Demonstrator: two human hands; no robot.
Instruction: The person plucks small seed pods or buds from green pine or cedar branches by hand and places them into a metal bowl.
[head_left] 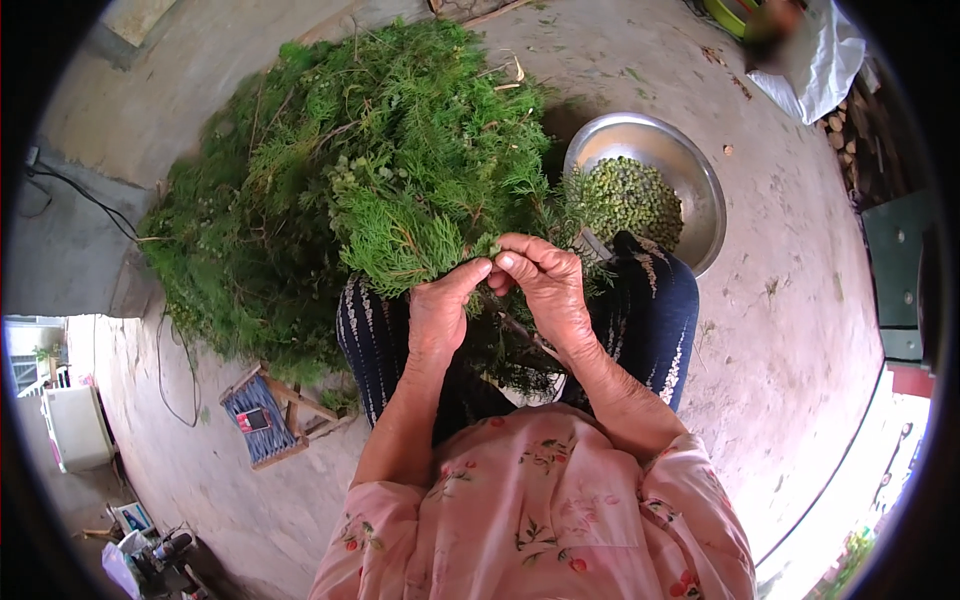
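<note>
The person sits with both hands meeting over the lap, between knees in dark patterned trousers [668, 318]. The left hand [438, 308] is closed, its thumb pressed in at the base of a feathery green sprig [405, 240], whose leaves fan out toward eleven o'clock from that grip. The right hand [545, 290] comes in from about four o'clock, thumb and forefinger pinched together on a small green bit [487, 246] at the sprig's right-hand edge; what exactly lies between those tips is too small for me to tell. The two thumbs all but touch there.

Beyond the hands, from nine round to twelve o'clock, spreads a big heap of cut branches [400, 120], and the sprig lies against its near side. At two o'clock, just past the right knee, a metal bowl [706, 190] sits on the concrete floor [780, 300], partly filled with little green cones [630, 200]. Over at eight o'clock there's a low wooden stool [262, 415] with a woven blue seat.
</note>
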